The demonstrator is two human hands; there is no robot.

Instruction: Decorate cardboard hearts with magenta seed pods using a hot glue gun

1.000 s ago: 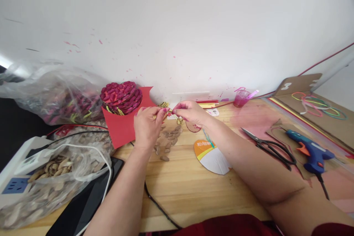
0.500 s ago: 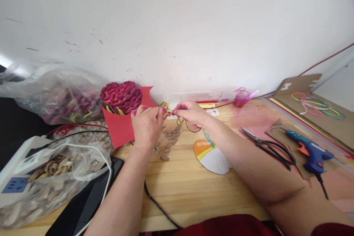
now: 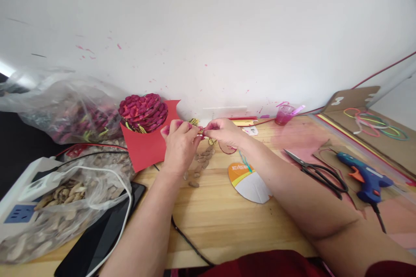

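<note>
While my left hand (image 3: 180, 147) and right hand (image 3: 224, 132) pinch a small yellow strand (image 3: 200, 130) between fingertips, brown seeds (image 3: 198, 164) beneath, scissors (image 3: 316, 173) well apart.

We see a pale, smooth wooden tabletop (image 3: 221, 207), matt red paper (image 3: 146, 149), crinkled glossy clear plastic bags (image 3: 65, 112), metal-bladed scissors (image 3: 316, 173) and a shiny blue plastic glue gun (image 3: 365, 176); the brown seeds (image 3: 198, 162) look rough, perhaps woody.
</note>
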